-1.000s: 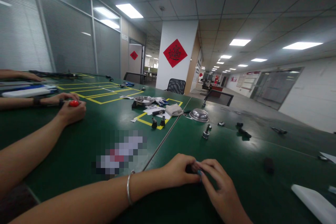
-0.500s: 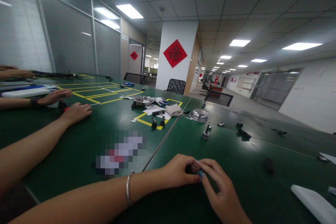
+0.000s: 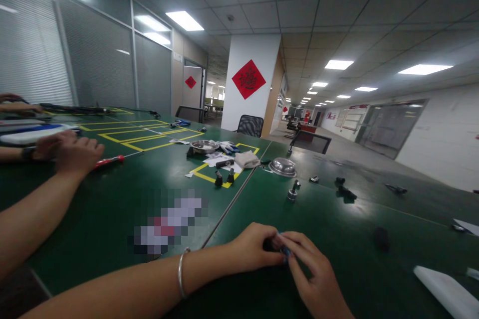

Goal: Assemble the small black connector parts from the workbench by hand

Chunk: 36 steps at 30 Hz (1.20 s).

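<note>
My left hand [image 3: 256, 245], with a silver bangle [image 3: 181, 273] on its wrist, has its fingers curled and pinched at the tips. My right hand [image 3: 313, 268] meets it there, thumb and fingers closed toward the same spot. A small bluish glint shows between the fingertips; whether it is a held part or a fingernail, I cannot make out. Both hands rest low over the green table [image 3: 209, 279]. Beyond them stands a small metal fitting [image 3: 293, 191]. To the left lies a blurred-out pale and red item [image 3: 168, 224].
Several dark fittings [image 3: 219, 178], metal bowls [image 3: 283, 167], a folded cloth [image 3: 247, 159] and gloves [image 3: 228, 147] lie further back. A black piece [image 3: 381, 238] and a white object [image 3: 447, 286] are on the right. At left, a co-worker's hands [image 3: 79, 155] are near a red-handled tool [image 3: 110, 161].
The co-worker's nearer hand has drawn back to the left, beside their other hand, uncovering the red-handled tool. My hands stay together almost unmoved. The view has shifted slightly.
</note>
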Available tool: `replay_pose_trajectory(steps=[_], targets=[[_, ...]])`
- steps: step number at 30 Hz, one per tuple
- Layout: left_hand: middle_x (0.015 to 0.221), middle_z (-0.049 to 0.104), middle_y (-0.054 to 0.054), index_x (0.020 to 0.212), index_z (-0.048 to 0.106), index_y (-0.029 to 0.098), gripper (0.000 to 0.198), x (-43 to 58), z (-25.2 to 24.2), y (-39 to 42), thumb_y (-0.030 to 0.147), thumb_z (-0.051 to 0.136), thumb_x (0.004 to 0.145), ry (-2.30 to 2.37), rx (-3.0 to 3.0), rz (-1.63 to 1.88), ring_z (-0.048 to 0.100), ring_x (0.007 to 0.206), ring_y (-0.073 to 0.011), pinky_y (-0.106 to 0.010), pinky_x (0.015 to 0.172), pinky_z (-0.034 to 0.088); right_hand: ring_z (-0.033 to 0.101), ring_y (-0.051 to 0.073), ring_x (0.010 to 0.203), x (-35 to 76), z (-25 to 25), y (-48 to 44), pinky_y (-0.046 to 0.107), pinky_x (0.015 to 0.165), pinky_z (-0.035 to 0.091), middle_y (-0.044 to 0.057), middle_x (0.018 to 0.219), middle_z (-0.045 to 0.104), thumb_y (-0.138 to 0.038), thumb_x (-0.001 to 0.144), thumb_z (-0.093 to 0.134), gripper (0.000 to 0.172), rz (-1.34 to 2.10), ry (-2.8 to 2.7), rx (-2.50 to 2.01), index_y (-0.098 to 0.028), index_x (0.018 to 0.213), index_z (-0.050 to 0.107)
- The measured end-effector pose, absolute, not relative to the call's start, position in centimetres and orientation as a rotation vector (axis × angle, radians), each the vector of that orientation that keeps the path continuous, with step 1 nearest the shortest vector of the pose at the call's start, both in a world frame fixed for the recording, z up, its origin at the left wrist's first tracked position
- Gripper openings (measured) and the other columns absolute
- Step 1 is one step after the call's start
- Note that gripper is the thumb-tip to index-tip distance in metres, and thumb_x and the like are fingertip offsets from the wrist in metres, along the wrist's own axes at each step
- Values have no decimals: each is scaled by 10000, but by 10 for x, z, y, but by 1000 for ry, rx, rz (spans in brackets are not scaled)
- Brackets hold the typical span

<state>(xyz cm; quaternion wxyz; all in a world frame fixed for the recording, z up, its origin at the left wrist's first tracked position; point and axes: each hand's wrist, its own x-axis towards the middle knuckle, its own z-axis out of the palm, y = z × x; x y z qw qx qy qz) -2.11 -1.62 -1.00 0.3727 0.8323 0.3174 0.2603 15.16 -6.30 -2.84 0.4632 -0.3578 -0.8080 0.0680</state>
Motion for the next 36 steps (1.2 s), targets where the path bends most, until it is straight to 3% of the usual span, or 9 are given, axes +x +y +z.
replay_pose_trajectory(steps=[6,12,30,36], targets=[[754,638,0,846,636,127,186,-20,-11,-16,273,647,730,833,2113,666,564,682,-117,-184,607,406,614,178,843,149,-26,-63,262,720,533,72,903,617,-166,864,476,266,151,-1932,-915,-220,1074,630],[754,632,13,837,636,136,145,-19,-11,-17,238,644,733,754,2035,679,550,677,-104,-190,650,424,626,187,884,148,-25,-65,265,774,530,87,962,638,-178,859,478,267,112,-1923,-895,-204,1090,609],[740,627,7,842,636,135,197,-21,-11,-15,306,634,744,849,2171,640,552,664,-111,-176,583,392,622,170,788,149,-24,-64,238,683,534,56,843,617,-250,873,499,217,155,-1893,-939,-233,1014,662],[768,629,9,857,633,132,159,-20,-10,-17,239,643,740,717,2075,685,557,695,-105,-182,648,415,606,177,895,150,-26,-64,253,779,515,72,958,610,-182,864,477,264,148,-1928,-905,-210,1094,605]])
